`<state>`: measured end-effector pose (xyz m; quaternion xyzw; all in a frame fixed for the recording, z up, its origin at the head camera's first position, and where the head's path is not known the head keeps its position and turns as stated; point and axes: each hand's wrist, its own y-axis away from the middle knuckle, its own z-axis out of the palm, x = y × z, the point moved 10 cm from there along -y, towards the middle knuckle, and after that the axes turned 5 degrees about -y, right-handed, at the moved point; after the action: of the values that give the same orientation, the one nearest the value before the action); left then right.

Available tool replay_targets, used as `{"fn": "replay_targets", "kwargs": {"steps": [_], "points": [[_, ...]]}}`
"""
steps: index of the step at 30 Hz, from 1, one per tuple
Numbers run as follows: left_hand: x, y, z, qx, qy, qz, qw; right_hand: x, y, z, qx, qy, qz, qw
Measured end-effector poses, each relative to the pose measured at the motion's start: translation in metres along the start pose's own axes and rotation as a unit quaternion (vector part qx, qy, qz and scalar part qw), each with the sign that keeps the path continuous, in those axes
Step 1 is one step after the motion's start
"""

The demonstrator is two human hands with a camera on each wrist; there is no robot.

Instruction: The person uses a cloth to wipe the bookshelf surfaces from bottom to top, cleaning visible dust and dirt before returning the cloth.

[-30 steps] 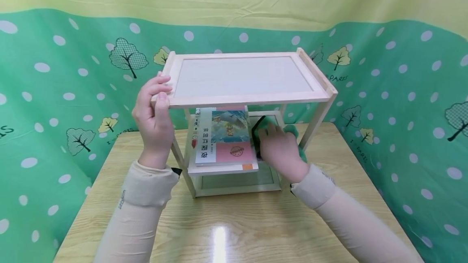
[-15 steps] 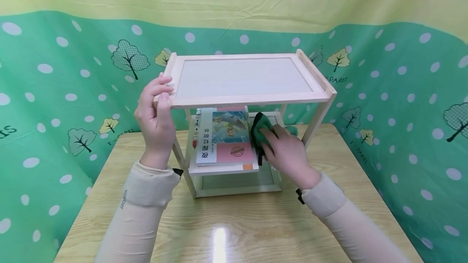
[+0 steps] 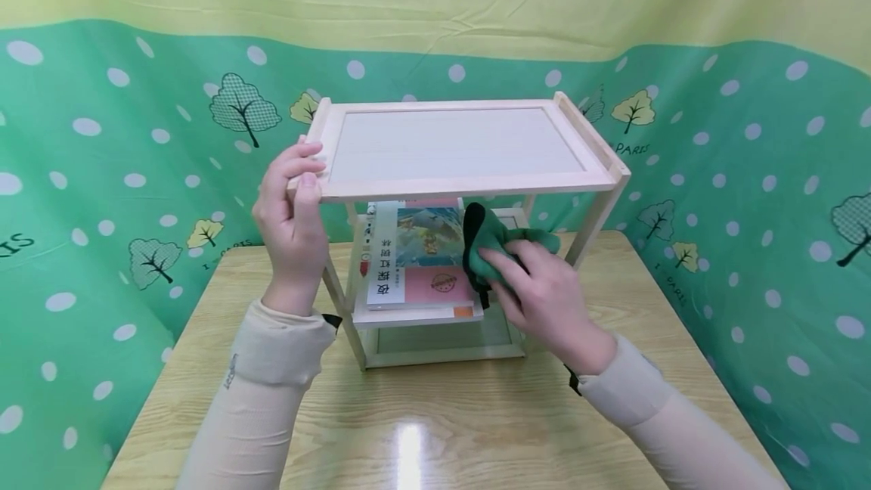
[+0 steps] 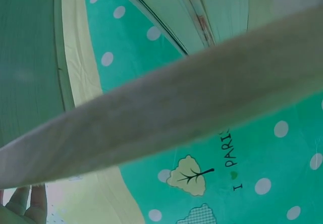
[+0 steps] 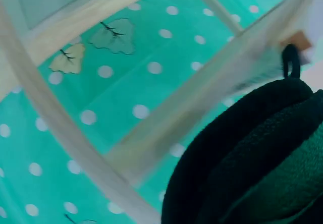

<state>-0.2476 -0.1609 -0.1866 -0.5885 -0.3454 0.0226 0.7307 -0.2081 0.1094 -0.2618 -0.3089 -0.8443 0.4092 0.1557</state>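
At the front left corner of a pale wooden shelf rack (image 3: 463, 146), my left hand (image 3: 289, 229) grips the top board, thumb on its front edge and fingers over the side rail. Only a few of its fingertips (image 4: 35, 204) show in the left wrist view. My right hand (image 3: 547, 297) pinches a bunched green cloth (image 3: 497, 240) with a black edge, above the right part of the middle shelf. A black loop hangs from the cloth (image 5: 252, 148) in the right wrist view; the right hand is out of sight there. Left of the cloth lies a pink-and-blue illustrated book (image 3: 429, 248).
Under that book is at least one more book (image 3: 422, 316), jutting past the middle shelf's front. A lower shelf (image 3: 442, 337) lies beneath. The rack stands on a wood-grain table (image 3: 435, 429). A green and yellow patterned curtain (image 3: 136, 172) surrounds the table.
My right hand has drawn back from the middle shelf, towards me and slightly right, lifting the cloth with it. My left hand keeps its grip on the corner; the books look unmoved.
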Motion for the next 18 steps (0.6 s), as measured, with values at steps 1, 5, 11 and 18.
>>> {"fn": "replay_targets", "kwargs": {"steps": [1, 5, 11, 18], "points": [[0.0, 0.0, 0.0, 0.0, 0.001, 0.0, 1.0, -0.004, -0.002, -0.005, 0.008, -0.004, -0.006, 0.9999], [0.0, 0.0, 0.0, 0.001, 0.002, 0.0, 1.0, -0.02, -0.008, -0.027, 0.048, -0.019, -0.033, 0.9981], [0.0, 0.0, -0.001, 0.004, 0.002, 0.002, 1.0, -0.043, -0.016, -0.059, 0.092, -0.046, -0.075, 0.9919], [-0.001, 0.0, -0.001, 0.002, 0.001, 0.002, 1.0, -0.055, -0.03, -0.096, 0.185, -0.071, -0.114, 0.9735]]}}
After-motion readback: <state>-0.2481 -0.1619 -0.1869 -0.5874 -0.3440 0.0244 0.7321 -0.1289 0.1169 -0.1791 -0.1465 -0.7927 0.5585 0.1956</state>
